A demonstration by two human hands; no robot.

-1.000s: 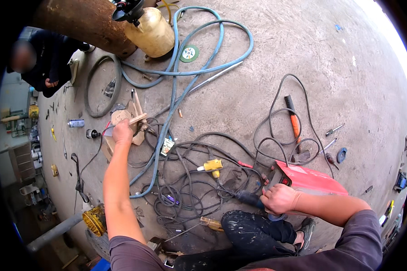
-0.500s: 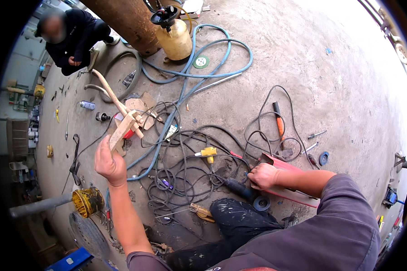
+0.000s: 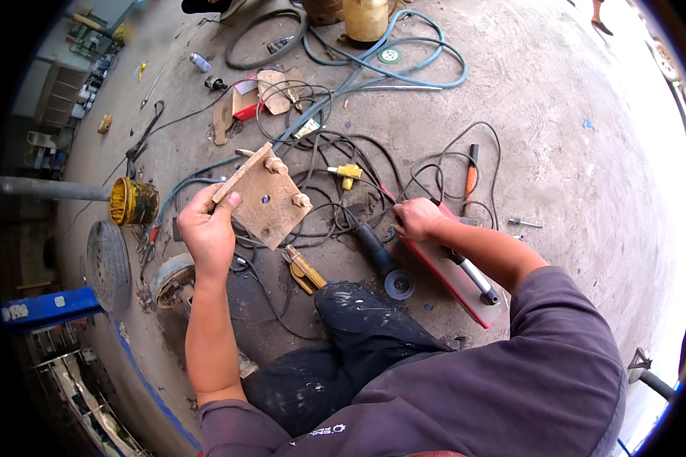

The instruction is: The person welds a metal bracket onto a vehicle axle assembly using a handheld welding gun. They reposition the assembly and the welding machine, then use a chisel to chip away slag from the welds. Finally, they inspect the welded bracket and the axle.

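Observation:
My left hand point(image 3: 209, 236) grips the edge of a flat tan-brown plate point(image 3: 255, 207) with holes in it, held up above the floor. Two stubby rod ends stick out of its face. On the right, my right hand point(image 3: 417, 218) is closed on the far end of a long red tray or case point(image 3: 453, 286). A chrome tool with a dark handle point(image 3: 474, 278), like a ratchet wrench, lies in that case, partly behind my forearm. Between my hands, an angle grinder point(image 3: 375, 247) lies by my knee, its disc toward me.
Tangled black cables point(image 3: 343, 145) and a blue hose point(image 3: 450, 61) spread over the concrete. Beyond the case lies an orange-handled hammer point(image 3: 471, 175). A yellow plug point(image 3: 347, 174), an opened red box point(image 3: 244, 99), a tyre point(image 3: 108, 263) and a yellow-rimmed bucket point(image 3: 135, 202) are around.
The plate has turned so its holed face shows; its long curved rods are no longer visible. My right hand has shifted left and farther away with the case, revealing the chrome tool. My view has swung.

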